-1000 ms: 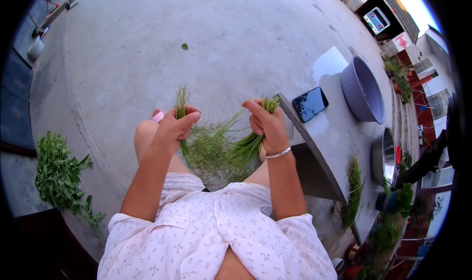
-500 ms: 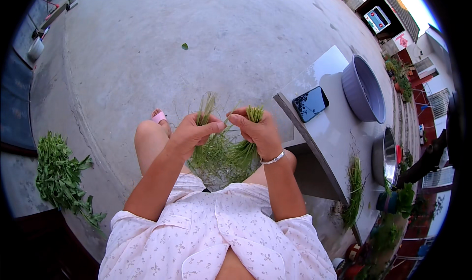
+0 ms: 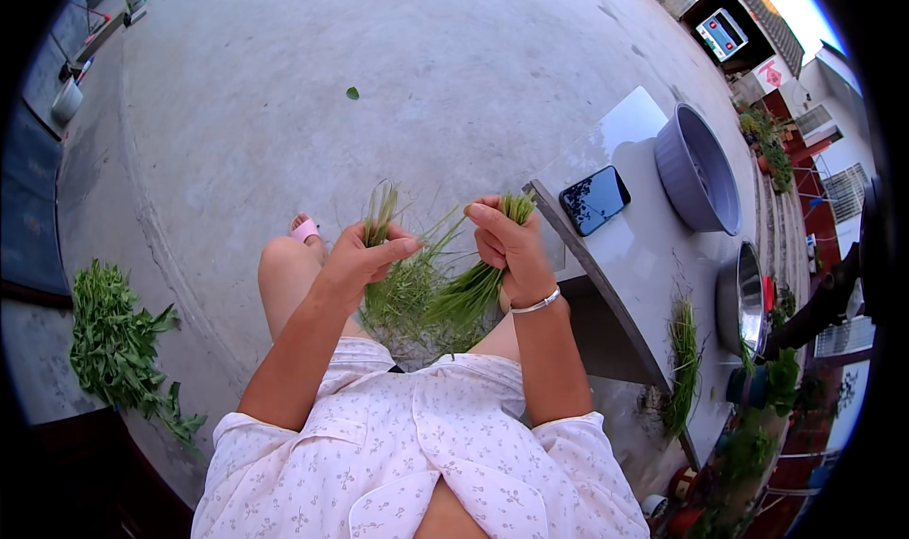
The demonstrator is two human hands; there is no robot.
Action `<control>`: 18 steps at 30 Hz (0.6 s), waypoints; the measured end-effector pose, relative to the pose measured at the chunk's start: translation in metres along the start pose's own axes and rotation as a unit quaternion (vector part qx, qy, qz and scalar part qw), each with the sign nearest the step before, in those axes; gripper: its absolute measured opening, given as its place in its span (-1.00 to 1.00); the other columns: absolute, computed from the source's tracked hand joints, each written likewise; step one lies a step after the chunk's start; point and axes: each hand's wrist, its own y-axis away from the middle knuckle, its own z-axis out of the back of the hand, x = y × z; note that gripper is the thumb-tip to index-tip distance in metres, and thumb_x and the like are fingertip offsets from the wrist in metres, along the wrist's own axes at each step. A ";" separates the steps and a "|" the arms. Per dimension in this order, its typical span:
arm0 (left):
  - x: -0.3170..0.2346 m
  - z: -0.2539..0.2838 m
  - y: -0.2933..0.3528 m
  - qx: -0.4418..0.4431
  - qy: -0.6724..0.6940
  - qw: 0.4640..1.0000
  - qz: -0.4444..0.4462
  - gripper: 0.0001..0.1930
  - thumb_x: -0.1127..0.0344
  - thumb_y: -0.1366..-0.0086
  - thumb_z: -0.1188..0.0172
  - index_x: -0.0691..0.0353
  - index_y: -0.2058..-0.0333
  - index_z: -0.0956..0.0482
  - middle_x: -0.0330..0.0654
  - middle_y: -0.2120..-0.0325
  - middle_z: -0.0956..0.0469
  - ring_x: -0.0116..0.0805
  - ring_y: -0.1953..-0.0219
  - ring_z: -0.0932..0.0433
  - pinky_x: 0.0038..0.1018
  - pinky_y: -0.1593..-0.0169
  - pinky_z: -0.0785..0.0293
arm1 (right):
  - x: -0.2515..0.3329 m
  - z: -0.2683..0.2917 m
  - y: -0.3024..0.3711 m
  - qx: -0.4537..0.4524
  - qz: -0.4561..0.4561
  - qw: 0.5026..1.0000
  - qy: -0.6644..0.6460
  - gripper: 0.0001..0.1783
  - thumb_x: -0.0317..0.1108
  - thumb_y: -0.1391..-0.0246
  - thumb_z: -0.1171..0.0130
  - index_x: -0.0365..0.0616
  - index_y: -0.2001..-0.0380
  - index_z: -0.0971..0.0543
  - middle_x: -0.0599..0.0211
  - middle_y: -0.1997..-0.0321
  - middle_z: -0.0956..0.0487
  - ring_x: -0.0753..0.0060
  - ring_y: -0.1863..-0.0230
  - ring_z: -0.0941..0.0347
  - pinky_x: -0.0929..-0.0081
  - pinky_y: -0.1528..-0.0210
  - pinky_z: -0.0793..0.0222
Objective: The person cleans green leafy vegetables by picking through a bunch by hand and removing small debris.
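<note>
Grey basin (image 3: 696,168) and steel bowl (image 3: 741,298) sit on the surface (image 3: 630,246), contents unseen; left hand (image 3: 365,255) and right hand (image 3: 507,241) each grip thin green chive bunches (image 3: 426,293)

A pale grey, flat-topped surface (image 3: 636,255) stands at the person's right. On it lie a black smartphone (image 3: 594,199), a grey plastic basin (image 3: 698,168), a shiny steel bowl (image 3: 742,298) and a bundle of thin green stalks (image 3: 681,361) — all apart. The concrete floor (image 3: 284,94) carries a heap of leafy greens (image 3: 118,345) — and one stray leaf (image 3: 352,92).
</note>
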 end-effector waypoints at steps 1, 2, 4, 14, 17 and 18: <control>0.001 0.002 0.000 -0.001 0.002 1.000 0.006 -0.86 0.31 -0.12 -0.36 0.18 0.42 -0.57 -0.52 0.69 -0.30 -0.75 0.72 -0.10 -0.68 0.65 0.10 | 0.003 0.003 -0.001 0.000 0.001 1.000 0.000 -0.91 -0.39 -0.06 -0.23 -0.15 0.39 -0.54 0.68 0.76 -0.21 0.81 0.78 -0.04 0.74 0.74 0.12; 0.003 0.006 0.000 0.000 0.001 1.000 0.006 -0.86 0.31 -0.12 -0.36 0.18 0.42 -0.57 -0.52 0.69 -0.30 -0.75 0.72 -0.10 -0.68 0.65 0.10 | 0.008 0.006 -0.001 -0.011 0.020 1.000 -0.018 -0.92 -0.40 -0.06 -0.23 -0.14 0.39 -0.54 0.69 0.76 -0.19 0.81 0.78 -0.03 0.74 0.74 0.12; 0.006 0.014 0.001 -0.017 0.006 1.000 0.012 -0.86 0.32 -0.12 -0.35 0.18 0.41 -0.57 -0.53 0.70 -0.29 -0.74 0.73 -0.09 -0.67 0.65 0.11 | 0.017 0.013 -0.002 -0.020 0.038 0.998 -0.036 -0.92 -0.40 -0.06 -0.23 -0.13 0.40 -0.54 0.70 0.76 -0.17 0.80 0.79 -0.02 0.74 0.74 0.13; 0.002 0.022 0.004 -0.024 0.047 0.998 0.022 -0.87 0.32 -0.14 -0.31 0.22 0.41 -0.57 -0.51 0.71 -0.26 -0.73 0.73 -0.08 -0.66 0.65 0.11 | 0.002 0.010 -0.004 -0.092 0.201 0.911 0.349 -0.77 -0.28 -0.01 -0.31 -0.26 0.41 -0.64 0.60 0.67 -0.40 0.75 0.59 -0.24 0.66 0.55 -0.15; 0.002 0.016 0.005 -0.002 0.064 0.997 0.042 -0.86 0.31 -0.16 -0.29 0.23 0.40 -0.58 -0.51 0.70 -0.27 -0.73 0.72 -0.08 -0.67 0.65 0.10 | -0.009 -0.012 -0.005 -0.020 0.129 0.956 0.264 -0.75 -0.26 -0.06 -0.27 -0.25 0.33 -0.65 0.61 0.67 -0.39 0.77 0.64 -0.22 0.69 0.60 -0.11; 0.000 0.009 0.005 0.013 0.070 0.996 0.051 -0.86 0.30 -0.17 -0.29 0.24 0.39 -0.58 -0.51 0.70 -0.27 -0.74 0.72 -0.08 -0.67 0.65 0.09 | -0.011 -0.018 -0.005 -0.020 0.129 0.956 0.264 -0.75 -0.26 -0.06 -0.27 -0.25 0.33 -0.65 0.61 0.67 -0.39 0.77 0.64 -0.22 0.69 0.60 -0.11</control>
